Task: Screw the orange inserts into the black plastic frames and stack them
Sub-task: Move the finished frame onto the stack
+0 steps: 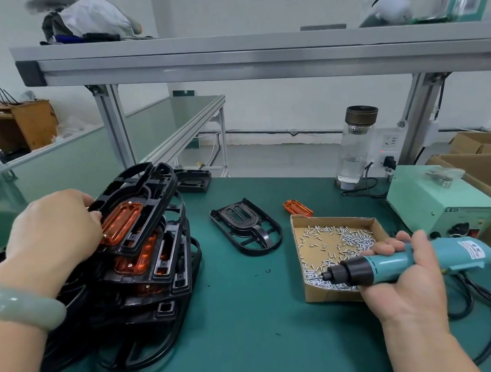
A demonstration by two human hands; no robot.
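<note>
Only legible writing: "LED" on the mint-green metal power box (437,197), right edge. Your left hand (53,231) grips the top black plastic frame (149,195) (translucent orange insert (123,220) seated in it) on the stack (150,273), left of frame. Your right hand (403,278) grips the teal electric screwdriver (395,264), bit tip in the cardboard tray (333,296) of small silver screws (354,238). A bare frame (247,230) and a loose orange insert (297,208) lie mid-worktop (236,321).

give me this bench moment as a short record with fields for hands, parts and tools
left hand: grips top frame, insert fitted, tilted on stack
right hand: holds screwdriver, tip over screws in box
loose frame: flat on mat, no insert
loose insert: behind box
background: bottle, power unit
</note>
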